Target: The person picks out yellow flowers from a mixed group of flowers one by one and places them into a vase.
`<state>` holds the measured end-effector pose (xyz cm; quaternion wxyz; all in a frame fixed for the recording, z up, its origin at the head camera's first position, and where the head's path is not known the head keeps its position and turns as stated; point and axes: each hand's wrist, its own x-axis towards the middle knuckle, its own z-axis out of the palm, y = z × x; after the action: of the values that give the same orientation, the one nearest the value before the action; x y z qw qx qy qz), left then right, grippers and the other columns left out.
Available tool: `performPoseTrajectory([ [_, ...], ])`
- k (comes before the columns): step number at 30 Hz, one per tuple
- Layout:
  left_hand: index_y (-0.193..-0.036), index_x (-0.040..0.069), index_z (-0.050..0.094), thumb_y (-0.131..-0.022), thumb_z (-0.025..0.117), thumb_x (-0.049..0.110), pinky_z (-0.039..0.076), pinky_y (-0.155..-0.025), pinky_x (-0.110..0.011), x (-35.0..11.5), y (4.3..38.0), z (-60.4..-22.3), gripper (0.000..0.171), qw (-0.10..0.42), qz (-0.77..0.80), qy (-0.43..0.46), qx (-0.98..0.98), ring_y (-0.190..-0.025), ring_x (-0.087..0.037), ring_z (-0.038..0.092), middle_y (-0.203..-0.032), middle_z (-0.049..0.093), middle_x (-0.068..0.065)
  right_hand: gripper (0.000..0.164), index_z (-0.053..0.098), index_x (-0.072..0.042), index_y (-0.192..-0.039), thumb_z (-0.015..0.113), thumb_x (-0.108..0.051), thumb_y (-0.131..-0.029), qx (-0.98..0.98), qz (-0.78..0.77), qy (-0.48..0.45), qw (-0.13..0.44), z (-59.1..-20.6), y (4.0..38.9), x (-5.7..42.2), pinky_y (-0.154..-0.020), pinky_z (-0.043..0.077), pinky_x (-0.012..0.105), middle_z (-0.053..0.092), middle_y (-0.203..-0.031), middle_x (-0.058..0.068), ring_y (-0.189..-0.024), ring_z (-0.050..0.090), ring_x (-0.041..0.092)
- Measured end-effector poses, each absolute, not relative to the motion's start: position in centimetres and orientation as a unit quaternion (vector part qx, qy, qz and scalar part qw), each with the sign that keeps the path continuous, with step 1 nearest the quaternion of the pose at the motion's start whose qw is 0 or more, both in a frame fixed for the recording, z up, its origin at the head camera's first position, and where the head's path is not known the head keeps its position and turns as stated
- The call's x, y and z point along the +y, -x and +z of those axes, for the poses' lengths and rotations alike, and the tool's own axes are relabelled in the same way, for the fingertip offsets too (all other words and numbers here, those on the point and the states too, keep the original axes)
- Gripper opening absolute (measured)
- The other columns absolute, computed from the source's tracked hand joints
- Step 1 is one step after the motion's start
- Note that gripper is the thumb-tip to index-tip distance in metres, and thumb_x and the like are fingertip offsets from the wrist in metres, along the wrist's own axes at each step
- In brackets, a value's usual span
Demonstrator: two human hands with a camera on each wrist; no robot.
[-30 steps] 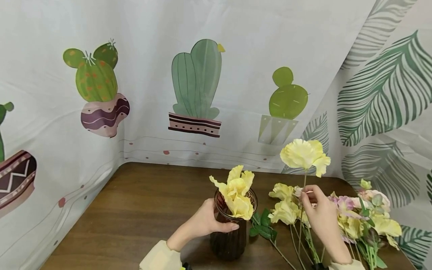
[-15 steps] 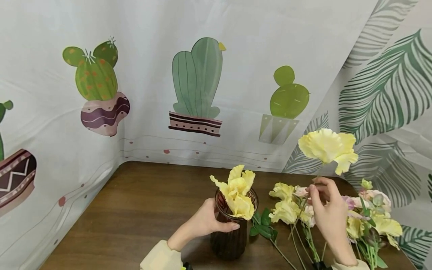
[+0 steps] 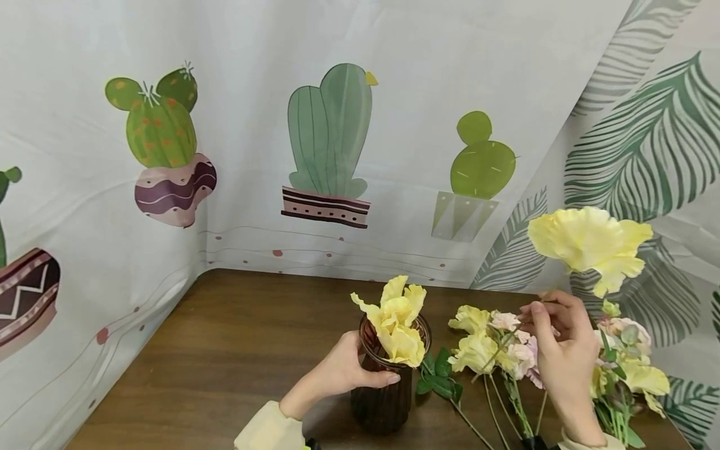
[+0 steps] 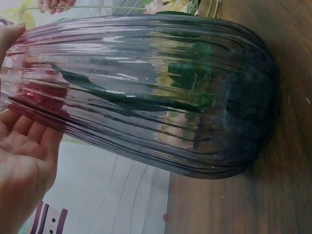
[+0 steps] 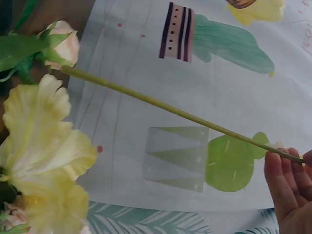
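Observation:
My left hand (image 3: 349, 365) grips a ribbed, dark reddish glass vase (image 3: 382, 400) near its rim, thumb across the front. A ruffled yellow flower (image 3: 394, 325) stands in the vase's mouth, and a dark green leaf (image 4: 126, 97) shows through the glass in the left wrist view. At the right, my right hand (image 3: 568, 356) pinches the stem (image 5: 175, 111) of another yellow artificial flower (image 3: 593, 244), whose bloom is up above the fingers. The bare lower end of that stem slants down and left, over the flowers on the table.
On the brown table (image 3: 242, 350), yellow blooms (image 3: 475, 347) and small pink roses (image 3: 506, 320) lie right of the vase. A sprig of green leaves (image 3: 441, 375) lies close beside it. More mixed flowers (image 3: 630, 362) are at the far right. A printed cactus curtain (image 3: 247, 156) hangs behind.
My right hand has moved to the right with the yellow flower, and its stem has gone from near upright to slanted. The left hand and vase have stayed put.

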<state>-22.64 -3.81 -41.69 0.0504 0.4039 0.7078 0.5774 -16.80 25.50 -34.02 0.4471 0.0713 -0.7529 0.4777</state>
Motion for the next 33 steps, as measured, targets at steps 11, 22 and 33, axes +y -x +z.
performPoseTrajectory([
  [11,-0.12,0.019,0.054,-0.075,0.075,0.02,0.046,-0.092,-0.026,-3.7,22.6,-41.9,0.05,0.046,0.577,-0.407,0.707,-0.104,-0.006,0.056,-0.113,0.063,0.002,0.022,0.045,0.021,-0.106,0.048,0.016,-0.085,-0.636,0.57,-0.187,0.486,-33.5,16.8,25.7,-0.059,0.052,0.017,0.066,-0.08,0.004,-0.064,0.063,0.01],
  [22,-0.12,0.021,0.053,-0.074,0.074,0.016,0.045,-0.092,-0.026,-3.7,22.7,-41.8,0.05,0.065,0.584,-0.392,0.708,-0.105,-0.006,0.056,-0.114,0.062,0.001,0.021,0.043,0.022,-0.105,0.042,0.021,-0.083,-0.515,0.646,-0.267,0.496,-32.2,16.5,25.3,-0.062,0.054,0.023,0.064,-0.078,0.017,-0.07,0.065,0.021],
  [33,-0.12,0.022,0.053,-0.075,0.075,0.019,0.045,-0.093,-0.026,-3.7,22.6,-41.7,0.05,0.063,0.588,-0.394,0.704,-0.105,-0.008,0.056,-0.114,0.062,0.002,0.02,0.041,0.02,-0.103,0.043,0.02,-0.083,-0.465,0.668,-0.265,0.517,-30.9,15.9,25.1,-0.058,0.055,0.03,0.062,-0.074,0.022,-0.066,0.065,0.027],
])
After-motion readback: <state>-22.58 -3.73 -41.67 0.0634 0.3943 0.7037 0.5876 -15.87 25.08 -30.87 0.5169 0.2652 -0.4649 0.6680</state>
